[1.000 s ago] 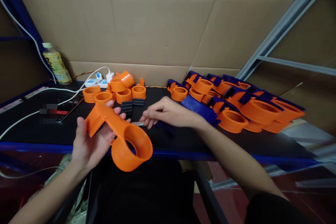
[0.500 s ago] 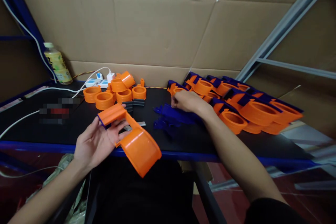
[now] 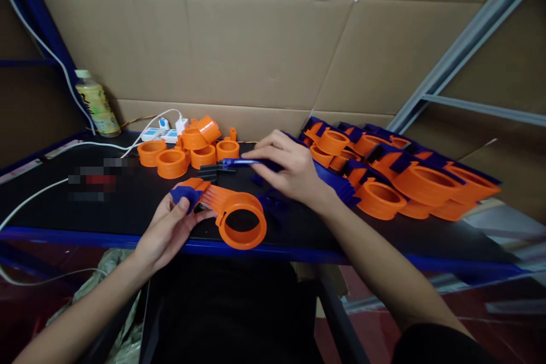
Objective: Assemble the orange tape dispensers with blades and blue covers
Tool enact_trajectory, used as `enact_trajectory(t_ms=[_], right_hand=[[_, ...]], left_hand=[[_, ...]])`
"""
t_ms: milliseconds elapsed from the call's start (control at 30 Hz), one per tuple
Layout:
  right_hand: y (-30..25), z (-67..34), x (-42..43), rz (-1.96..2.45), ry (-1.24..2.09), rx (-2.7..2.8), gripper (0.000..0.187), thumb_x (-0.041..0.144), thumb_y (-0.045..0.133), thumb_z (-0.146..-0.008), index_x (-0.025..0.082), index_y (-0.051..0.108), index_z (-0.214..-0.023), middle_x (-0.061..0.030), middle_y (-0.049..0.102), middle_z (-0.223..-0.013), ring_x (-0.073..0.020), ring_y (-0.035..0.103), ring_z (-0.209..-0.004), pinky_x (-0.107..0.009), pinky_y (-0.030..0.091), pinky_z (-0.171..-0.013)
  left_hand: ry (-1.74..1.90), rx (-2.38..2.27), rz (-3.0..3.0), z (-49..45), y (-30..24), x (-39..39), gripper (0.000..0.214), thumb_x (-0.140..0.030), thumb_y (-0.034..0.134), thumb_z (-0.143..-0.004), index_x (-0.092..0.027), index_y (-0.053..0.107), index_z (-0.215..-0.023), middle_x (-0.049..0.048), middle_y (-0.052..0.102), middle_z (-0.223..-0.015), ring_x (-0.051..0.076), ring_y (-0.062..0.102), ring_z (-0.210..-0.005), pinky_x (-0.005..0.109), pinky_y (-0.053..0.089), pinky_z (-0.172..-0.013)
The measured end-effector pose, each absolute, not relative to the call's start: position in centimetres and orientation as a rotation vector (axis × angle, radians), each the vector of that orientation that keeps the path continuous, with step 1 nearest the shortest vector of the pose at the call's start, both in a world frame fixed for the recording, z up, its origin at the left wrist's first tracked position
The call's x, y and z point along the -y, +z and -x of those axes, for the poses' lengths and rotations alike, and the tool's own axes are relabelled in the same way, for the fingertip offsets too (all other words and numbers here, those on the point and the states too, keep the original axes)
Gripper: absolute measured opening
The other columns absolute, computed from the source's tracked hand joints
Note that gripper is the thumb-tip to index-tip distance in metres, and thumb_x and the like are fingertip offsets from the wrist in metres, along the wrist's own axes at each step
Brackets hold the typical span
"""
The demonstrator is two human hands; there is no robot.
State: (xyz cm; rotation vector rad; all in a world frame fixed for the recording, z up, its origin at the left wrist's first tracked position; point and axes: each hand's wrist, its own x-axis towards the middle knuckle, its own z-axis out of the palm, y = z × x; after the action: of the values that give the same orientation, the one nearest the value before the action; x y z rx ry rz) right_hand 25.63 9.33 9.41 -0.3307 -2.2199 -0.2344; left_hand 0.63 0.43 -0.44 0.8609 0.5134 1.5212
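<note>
My left hand (image 3: pixel 168 230) is closed around the handle end of an orange tape dispenser (image 3: pixel 251 199), whose round ring points right over the table's front edge. A blue plastic piece (image 3: pixel 187 196) sits at the held end, under my thumb. My right hand (image 3: pixel 288 165) pinches a flat blue plastic part (image 3: pixel 239 162), held nearly level above the tabletop, its tip pointing left. Below my right hand lie small loose blue parts (image 3: pixel 273 202), partly in shadow. Dark grey ridged strips (image 3: pixel 208 173) lie behind the dispenser, just under the tip of the blue part.
Several orange rings (image 3: pixel 172 164) are grouped at the back left, by a white power strip (image 3: pixel 149 134) with cables. A drink bottle (image 3: pixel 99 105) stands farther left. Orange and blue dispensers (image 3: pixel 381 199) are piled on the right. A cardboard wall (image 3: pixel 264 51) rises behind.
My right hand has lifted from the blue parts and come left with a flat blue part. My left hand has turned the dispenser, so the ring's opening now shows and its blue piece faces up.
</note>
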Motion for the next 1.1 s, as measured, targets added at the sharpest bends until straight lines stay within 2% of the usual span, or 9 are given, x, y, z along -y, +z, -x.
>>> enact_trajectory(t_ms=[300, 567, 667, 900, 1100], right_hand=[[8.3, -23.3, -6.6, 0.095, -0.435, 2.199, 0.015, 0.016, 0.064, -0.093, 0.017, 0.070, -0.107, -0.0055, 0.068, -0.089, -0.0153, 0.062, -0.079, -0.032, 0.053, -0.072], [8.2, -23.4, -6.6, 0.083, -0.483, 2.261, 0.014, 0.017, 0.061, -0.096, 0.019, 0.069, -0.107, -0.0045, 0.069, -0.091, -0.0141, 0.062, -0.081, -0.030, 0.053, -0.072], [8.5, -23.3, -6.3, 0.091, -0.500, 2.307, 0.013, 0.015, 0.060, -0.096, 0.018, 0.069, -0.104, -0.0045, 0.069, -0.091, -0.0133, 0.060, -0.080, -0.028, 0.051, -0.071], [9.0, -23.5, -5.5, 0.124, -0.507, 2.385, 0.016, 0.013, 0.056, -0.097, 0.018, 0.069, -0.105, -0.0049, 0.068, -0.095, -0.0126, 0.059, -0.082, -0.026, 0.049, -0.071], [9.0, -23.7, -5.2, 0.200, -0.493, 2.409, 0.018, 0.014, 0.053, -0.099, 0.017, 0.069, -0.104, -0.0059, 0.066, -0.094, -0.0132, 0.059, -0.082, -0.026, 0.048, -0.069]], left_hand=[[1.498, -0.565, -0.949, -0.9, -0.2, -0.3, 0.025, -0.028, 0.079, -0.083, -0.021, 0.066, -0.104, 0.0073, 0.067, -0.124, 0.026, 0.061, -0.115, 0.053, 0.055, -0.099], [1.476, -0.547, -0.974, -1.0, -0.2, -0.3, 0.021, -0.025, 0.077, -0.085, -0.021, 0.064, -0.101, 0.0037, 0.069, -0.104, 0.023, 0.065, -0.106, 0.050, 0.056, -0.098], [1.464, -0.560, -0.990, -1.0, 0.0, -0.2, 0.021, -0.023, 0.076, -0.086, -0.022, 0.064, -0.103, 0.0043, 0.070, -0.106, 0.023, 0.066, -0.104, 0.051, 0.057, -0.096], [1.467, -0.641, -0.988, -1.2, 0.4, 0.2, 0.029, -0.018, 0.081, -0.080, -0.021, 0.063, -0.103, 0.0057, 0.071, -0.114, 0.022, 0.069, -0.099, 0.050, 0.060, -0.092], [1.499, -0.678, -0.997, -1.5, 0.6, 0.4, 0.035, -0.018, 0.085, -0.074, -0.022, 0.064, -0.102, 0.0025, 0.069, -0.109, 0.019, 0.069, -0.092, 0.049, 0.060, -0.092]])
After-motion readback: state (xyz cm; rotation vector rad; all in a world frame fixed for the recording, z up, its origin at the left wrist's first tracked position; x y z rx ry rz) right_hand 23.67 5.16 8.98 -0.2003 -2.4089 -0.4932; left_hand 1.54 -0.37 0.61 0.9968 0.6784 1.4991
